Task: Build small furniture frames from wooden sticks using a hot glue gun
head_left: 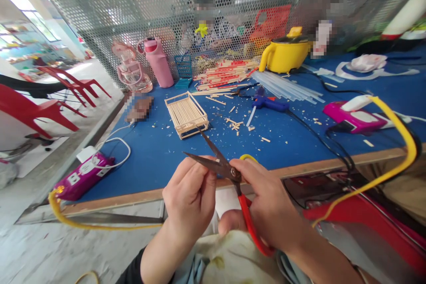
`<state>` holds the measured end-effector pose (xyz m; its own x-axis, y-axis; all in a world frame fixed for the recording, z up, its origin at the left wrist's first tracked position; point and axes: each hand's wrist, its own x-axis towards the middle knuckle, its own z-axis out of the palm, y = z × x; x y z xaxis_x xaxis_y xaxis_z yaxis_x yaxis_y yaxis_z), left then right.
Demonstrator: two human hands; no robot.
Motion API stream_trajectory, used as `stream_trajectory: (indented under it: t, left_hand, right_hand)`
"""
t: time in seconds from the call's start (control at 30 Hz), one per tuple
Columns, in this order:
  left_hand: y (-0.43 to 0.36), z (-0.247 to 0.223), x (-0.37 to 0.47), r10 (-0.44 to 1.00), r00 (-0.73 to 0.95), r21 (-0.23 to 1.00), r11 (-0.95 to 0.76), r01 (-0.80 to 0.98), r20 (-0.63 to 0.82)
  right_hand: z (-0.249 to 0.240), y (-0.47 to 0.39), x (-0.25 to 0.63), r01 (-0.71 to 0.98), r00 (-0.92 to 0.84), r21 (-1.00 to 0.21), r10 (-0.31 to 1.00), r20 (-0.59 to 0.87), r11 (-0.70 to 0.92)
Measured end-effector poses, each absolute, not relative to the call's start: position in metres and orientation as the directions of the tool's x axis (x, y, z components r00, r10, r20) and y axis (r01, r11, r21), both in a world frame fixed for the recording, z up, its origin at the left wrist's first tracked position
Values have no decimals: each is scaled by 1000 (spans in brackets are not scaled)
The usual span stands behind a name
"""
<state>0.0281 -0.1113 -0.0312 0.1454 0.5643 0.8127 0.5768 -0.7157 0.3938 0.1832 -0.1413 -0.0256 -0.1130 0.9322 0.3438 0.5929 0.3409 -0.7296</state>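
My right hand (266, 199) grips a pair of scissors (229, 169) with red handles, the blades parted and pointing up and left. Beside the lower blade, my left hand (193, 193) is closed in a pinch; a tiny pale bit shows near its fingertips, but what it holds is mostly hidden. Beyond the hands, a small tray-like frame of wooden sticks (187, 114) lies on the blue table (143, 155). Short stick offcuts (234, 124) are scattered to its right, near a blue glue gun (271, 103) with a clear glue stick at its nozzle.
Piled sticks (226, 75), clear glue sticks (286, 85) and a yellow pot (288, 55) stand toward the mesh screen. Pink bottles (159, 64) are at back left. Purple power strips (83, 175) with cables lie at both sides. A person sits behind the mesh.
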Motion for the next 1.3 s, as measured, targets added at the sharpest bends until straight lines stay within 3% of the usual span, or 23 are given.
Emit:
stream_trajectory:
  t: [0.13, 0.37, 0.7, 0.87, 0.93, 1.0, 1.07, 1.2, 1.3]
  left_hand:
    - [-108, -32, 29, 573, 128, 420, -718, 555, 810]
    - [-104, -31, 35, 666, 78, 562, -681, 470, 742]
    - [-105, -30, 32, 687, 137, 579, -689, 435, 714]
    - [-103, -34, 34, 773, 70, 703, -608, 368, 631]
    - [-100, -36, 31, 822, 13, 769, -539, 342, 570]
    - [-97, -39, 26, 855, -10, 809, -486, 330, 518]
    - [-94, -42, 23, 882, 39, 825, -454, 336, 469]
    - [-91, -43, 25, 909, 192, 846, -414, 335, 369]
    - [-91, -41, 30, 929, 241, 858, -355, 370, 281]
  right_hand:
    - [-28, -141, 188, 590, -113, -736, 937, 331, 332]
    - [-24, -144, 194, 563, -106, -799, 977, 183, 211]
    - [-21, -143, 188, 670, -127, -690, 958, 258, 275]
    - [-25, -144, 204, 699, -49, -698, 985, 166, 153]
    - [-29, -149, 228, 791, 156, -611, 977, 145, -35]
    - [-31, -156, 260, 857, 366, -440, 919, 149, -270]
    - [-31, -160, 291, 882, 407, -292, 911, 71, -371]
    - [-24, -144, 321, 920, 378, -104, 925, -19, -378]
    - [-16, -114, 318, 947, 304, -75, 946, -108, -313]
